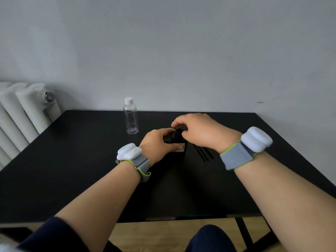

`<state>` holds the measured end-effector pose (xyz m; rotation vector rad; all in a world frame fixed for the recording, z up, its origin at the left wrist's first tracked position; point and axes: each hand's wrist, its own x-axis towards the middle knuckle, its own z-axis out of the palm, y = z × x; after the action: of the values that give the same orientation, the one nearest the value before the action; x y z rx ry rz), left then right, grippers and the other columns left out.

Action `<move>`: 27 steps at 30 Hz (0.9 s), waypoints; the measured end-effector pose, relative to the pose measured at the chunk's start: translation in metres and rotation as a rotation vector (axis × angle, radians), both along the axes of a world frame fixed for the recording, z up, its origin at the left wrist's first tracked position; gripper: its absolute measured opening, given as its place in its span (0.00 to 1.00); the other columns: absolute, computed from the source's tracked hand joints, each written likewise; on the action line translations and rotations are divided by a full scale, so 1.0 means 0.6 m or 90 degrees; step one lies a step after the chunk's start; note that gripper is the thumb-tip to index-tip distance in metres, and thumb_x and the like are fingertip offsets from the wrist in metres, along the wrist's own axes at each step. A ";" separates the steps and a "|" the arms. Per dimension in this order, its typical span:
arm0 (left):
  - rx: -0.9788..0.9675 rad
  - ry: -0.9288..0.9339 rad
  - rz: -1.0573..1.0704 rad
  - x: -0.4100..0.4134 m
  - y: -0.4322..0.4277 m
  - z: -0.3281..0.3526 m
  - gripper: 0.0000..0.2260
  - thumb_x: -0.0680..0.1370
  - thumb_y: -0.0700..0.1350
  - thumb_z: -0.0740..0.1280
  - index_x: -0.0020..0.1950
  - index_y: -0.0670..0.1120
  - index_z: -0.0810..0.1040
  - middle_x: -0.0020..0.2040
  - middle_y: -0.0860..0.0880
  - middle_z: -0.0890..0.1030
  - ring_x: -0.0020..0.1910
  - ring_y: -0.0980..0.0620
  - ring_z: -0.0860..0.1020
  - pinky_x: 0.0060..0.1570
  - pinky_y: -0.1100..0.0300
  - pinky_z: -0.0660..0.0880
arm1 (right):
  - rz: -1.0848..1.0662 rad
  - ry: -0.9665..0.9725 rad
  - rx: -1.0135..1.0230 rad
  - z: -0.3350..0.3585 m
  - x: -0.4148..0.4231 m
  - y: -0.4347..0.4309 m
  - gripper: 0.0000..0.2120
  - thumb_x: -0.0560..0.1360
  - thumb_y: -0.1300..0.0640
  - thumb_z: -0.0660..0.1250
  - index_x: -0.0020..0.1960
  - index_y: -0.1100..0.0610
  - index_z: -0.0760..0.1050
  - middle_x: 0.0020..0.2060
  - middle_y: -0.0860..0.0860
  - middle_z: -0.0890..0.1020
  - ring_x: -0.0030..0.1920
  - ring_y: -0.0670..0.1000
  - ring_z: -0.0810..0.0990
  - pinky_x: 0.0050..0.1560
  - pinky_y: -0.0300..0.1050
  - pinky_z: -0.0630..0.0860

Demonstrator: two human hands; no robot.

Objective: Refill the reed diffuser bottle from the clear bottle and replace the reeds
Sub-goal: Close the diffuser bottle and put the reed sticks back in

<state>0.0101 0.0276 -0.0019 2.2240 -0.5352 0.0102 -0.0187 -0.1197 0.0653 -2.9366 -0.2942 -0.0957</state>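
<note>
The left hand [160, 142] is wrapped around the side of a small, dark, squarish glass reed diffuser bottle [174, 138]. Its fingers curl behind the body and its thumb presses on the pale label [180, 147] low on the front. The right hand [198, 129] comes in from above and the right, with its fingers bent down and closed on the bottle's dark top. Whether they pinch a cap, a stopper or the bare neck cannot be told, since black lies against black there. The bottle stands upright on the black surface [72, 160], near its middle.

Just to the right of the bottle, under the right wrist, a few thin black reeds [203, 153] lie flat on the surface, close together and roughly parallel.

Each wrist wears a grey fabric band edged in bright green, with a white rounded plastic unit on top: the left band [140, 161] and the right band [236, 158].

Farther back and to the left, well apart from both hands, a clear plastic bottle [131, 117] with a white screw cap stands upright near the surface's far edge. It looks almost empty.

Behind is a plain grey wall [181, 51], and a white ribbed radiator [21, 113] stands at the far left. Light wooden floor [154, 233] shows below the near edge.
</note>
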 end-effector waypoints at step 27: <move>0.017 -0.018 -0.016 0.003 -0.001 -0.001 0.14 0.68 0.51 0.75 0.53 0.55 0.80 0.44 0.53 0.83 0.46 0.55 0.80 0.49 0.58 0.76 | -0.068 -0.051 0.096 -0.047 0.005 0.007 0.14 0.78 0.45 0.63 0.53 0.57 0.73 0.41 0.49 0.78 0.46 0.54 0.78 0.44 0.47 0.69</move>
<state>0.0121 0.0269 -0.0027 2.2456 -0.5818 0.0206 -0.0157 -0.1157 0.0372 -2.8018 -0.1345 -0.2397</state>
